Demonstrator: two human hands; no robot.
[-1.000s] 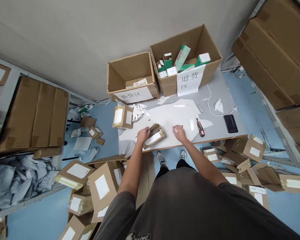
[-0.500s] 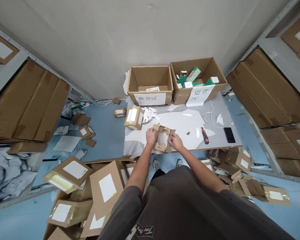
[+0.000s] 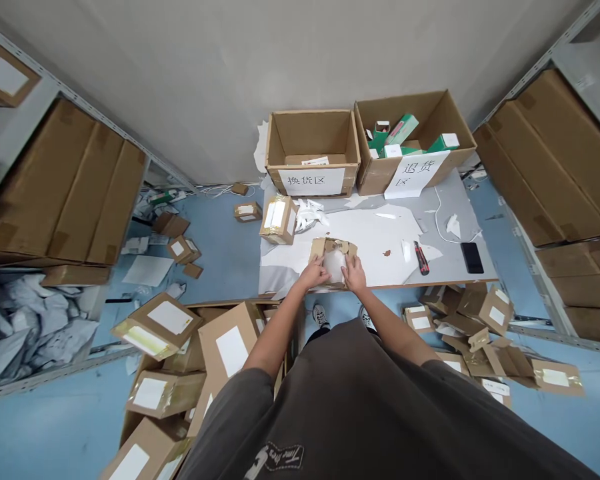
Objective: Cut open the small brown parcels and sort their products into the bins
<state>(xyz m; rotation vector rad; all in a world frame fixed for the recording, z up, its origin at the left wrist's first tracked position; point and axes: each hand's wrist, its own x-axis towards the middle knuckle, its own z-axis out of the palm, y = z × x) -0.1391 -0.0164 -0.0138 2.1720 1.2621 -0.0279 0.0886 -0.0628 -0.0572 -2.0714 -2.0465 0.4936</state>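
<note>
At the table's front edge lies a small opened cardboard box with its flaps apart. Something whitish and translucent, perhaps plastic wrapping, shows inside it. My left hand is closed on the box's left side, its fingers reaching over the near edge. My right hand grips the right side, thumb and fingers beside the whitish material. A taped carton with a white label stands to the left, next to crumpled white paper.
Two large open cartons stand at the back: the left one holds a few papers, the right one green boxes. A red-black utility knife and a phone lie right. Parcels fill a bin at lower left.
The view has shifted, so the table sits further right and higher. Both hands have moved to the box's near side, and its flaps are less spread.
</note>
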